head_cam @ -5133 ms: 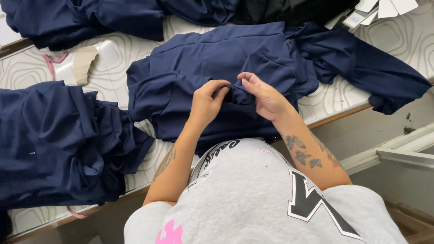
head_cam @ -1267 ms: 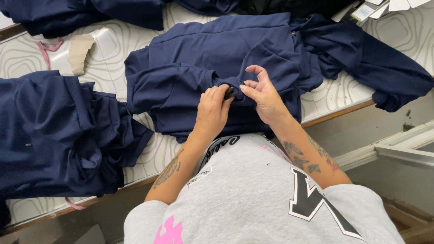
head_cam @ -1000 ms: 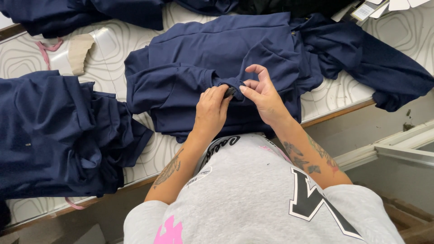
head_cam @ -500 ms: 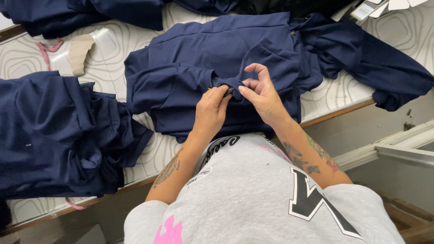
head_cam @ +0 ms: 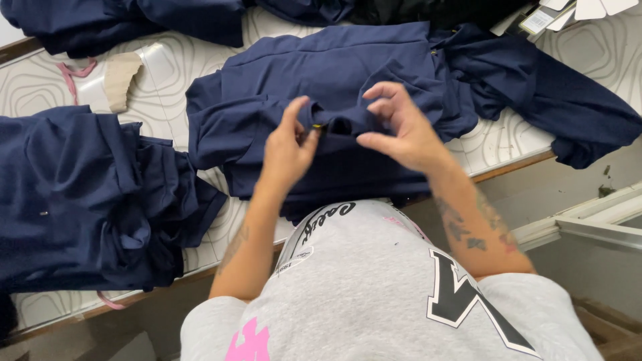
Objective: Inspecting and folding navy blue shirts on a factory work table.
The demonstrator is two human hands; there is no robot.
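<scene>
— So where are the hands?
— Both sit at the centre of the frame, over a navy garment (head_cam: 348,73) spread on a table (head_cam: 40,87) with a pale swirl pattern. The left hand (head_cam: 286,148) pinches a raised fold of the cloth between thumb and fingertips.
— And the other?
— The right hand (head_cam: 401,130) is half open, fingers curled and spread, thumb and forefinger nipping the same fold from the right.
— Anything round about?
— A heap of navy clothes (head_cam: 87,200) lies at the left, more dark cloth (head_cam: 120,23) along the top edge, and white tags (head_cam: 588,8) in the upper right corner.
</scene>
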